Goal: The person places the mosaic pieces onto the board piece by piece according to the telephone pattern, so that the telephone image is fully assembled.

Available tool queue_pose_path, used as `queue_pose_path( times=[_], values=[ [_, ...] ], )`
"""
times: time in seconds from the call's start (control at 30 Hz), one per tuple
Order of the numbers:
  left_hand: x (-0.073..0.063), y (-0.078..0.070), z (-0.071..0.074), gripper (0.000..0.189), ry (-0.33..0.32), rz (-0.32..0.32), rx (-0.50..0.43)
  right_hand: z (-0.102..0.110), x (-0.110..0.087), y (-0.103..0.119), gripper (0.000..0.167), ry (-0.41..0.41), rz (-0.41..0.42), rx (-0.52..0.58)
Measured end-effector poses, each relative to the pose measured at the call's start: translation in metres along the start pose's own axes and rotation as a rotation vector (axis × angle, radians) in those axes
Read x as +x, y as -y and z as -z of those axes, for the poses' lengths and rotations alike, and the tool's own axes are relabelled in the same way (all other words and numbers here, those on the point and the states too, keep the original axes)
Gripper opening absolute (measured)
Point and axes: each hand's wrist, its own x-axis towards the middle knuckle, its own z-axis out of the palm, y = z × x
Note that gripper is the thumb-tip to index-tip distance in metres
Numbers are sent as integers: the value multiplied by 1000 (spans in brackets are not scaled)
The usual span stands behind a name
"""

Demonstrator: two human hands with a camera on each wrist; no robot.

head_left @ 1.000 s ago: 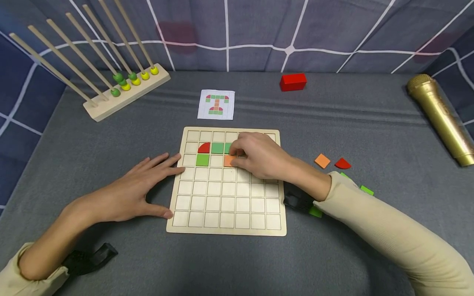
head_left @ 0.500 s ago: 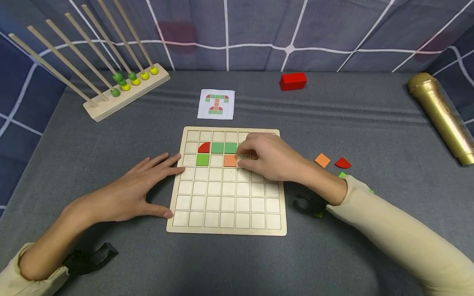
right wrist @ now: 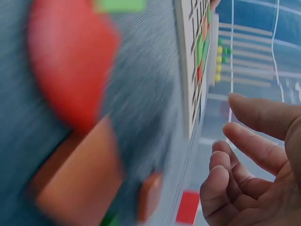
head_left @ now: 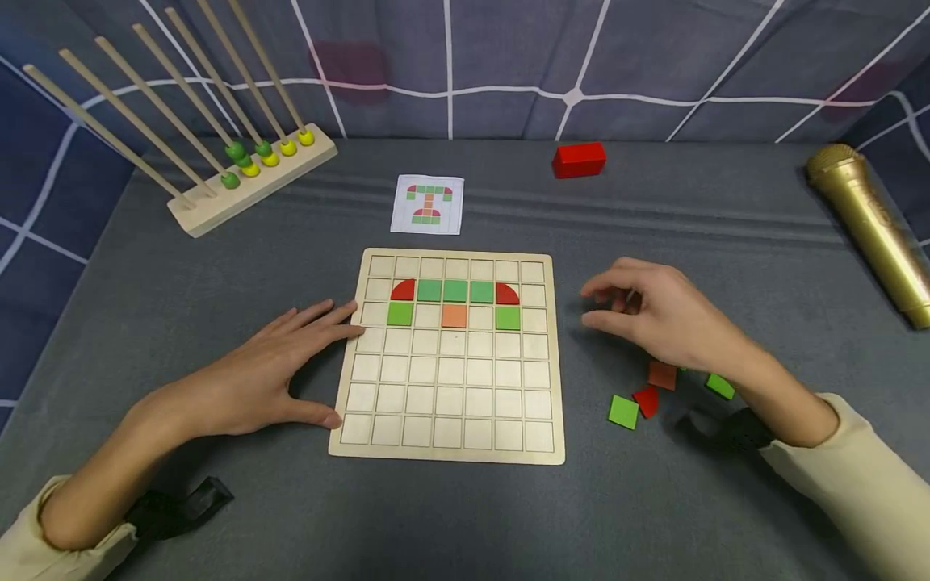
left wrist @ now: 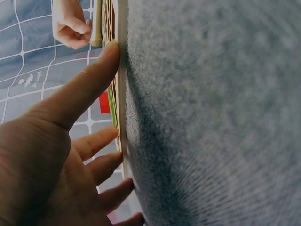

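Observation:
My left hand [head_left: 269,375] rests with spread fingers along the left edge of a wooden grid board [head_left: 465,407]; in the left wrist view its thumb [left wrist: 89,84] and fingertips touch the board's side. Over the table right of the board hovers my right hand [head_left: 654,315], fingers loosely bent, thumb apart, nothing between them. On the board, three green square tiles [head_left: 455,290] form a row between two red quarter-round tiles [head_left: 507,295]. Under them lie an orange square [head_left: 454,315] and two light green squares [head_left: 508,318].
Loose tiles lie near my right hand: a light green one [head_left: 623,411], a red one [head_left: 646,401], an orange one [head_left: 662,374]; others are partly hidden. Behind the board are a pattern card [head_left: 427,222], a red block [head_left: 579,160], a peg abacus [head_left: 254,186] and a gold microphone [head_left: 872,234].
My right hand has lifted off the board and moved right, uncovering the third green square, the right red quarter-round and the light green square below it. My left hand has stayed in place.

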Motion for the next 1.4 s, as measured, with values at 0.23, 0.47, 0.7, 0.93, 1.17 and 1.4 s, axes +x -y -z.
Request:
queue_pose_path(
  times=[0.23, 0.47, 0.7, 0.93, 1.17, 1.4],
  values=[
    [0, -1, -1, 104, -22, 7, -2, 13, -30, -28, 27, -53, -61, -72],
    [0, 0, -1, 104, -32, -13, -8, 14, -42, -45, 32, -39, -86, -129],
    [0, 0, -1, 102, -26, -13, -24, 14, -42, -50, 21, -38, -70, -151],
    [0, -1, 0, 101, -27, -2, 4, 12, -38, -43, 25, -3, -119, -186],
    [-1, -2, 1, 100, -45, 7, 41, 10, -38, -39, 26, 9, -85, -178],
    [-1, -5, 2, 95, -61, 17, 92, 11, -38, -40, 31, 1, -67, -182]
  ],
)
